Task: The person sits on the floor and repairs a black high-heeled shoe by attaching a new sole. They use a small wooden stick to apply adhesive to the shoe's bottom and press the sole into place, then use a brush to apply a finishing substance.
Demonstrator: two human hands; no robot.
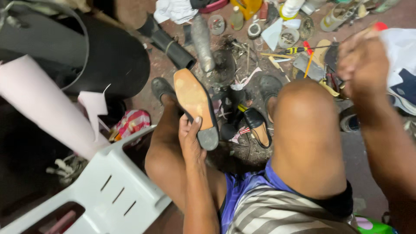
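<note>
Here the shoe (pixel 196 106) lies sole-up against the person's left knee, its heel end clasped by the left hand (pixel 190 141). The right hand (pixel 363 63), raised above the right knee, pinches a thin red-tipped tool (pixel 378 26). Tools and jars litter the floor (pixel 368 160); a white plastic chair (pixel 108 190) stands left.

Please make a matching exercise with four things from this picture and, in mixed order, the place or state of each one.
1. shoe
2. plastic chair
3. right hand
4. black shoe

a. lies on the floor between the knees
b. raised at the upper right, blurred
c. held sole up in the left hand
d. white, at the lower left

Pairs: 1-c, 2-d, 3-b, 4-a
</note>
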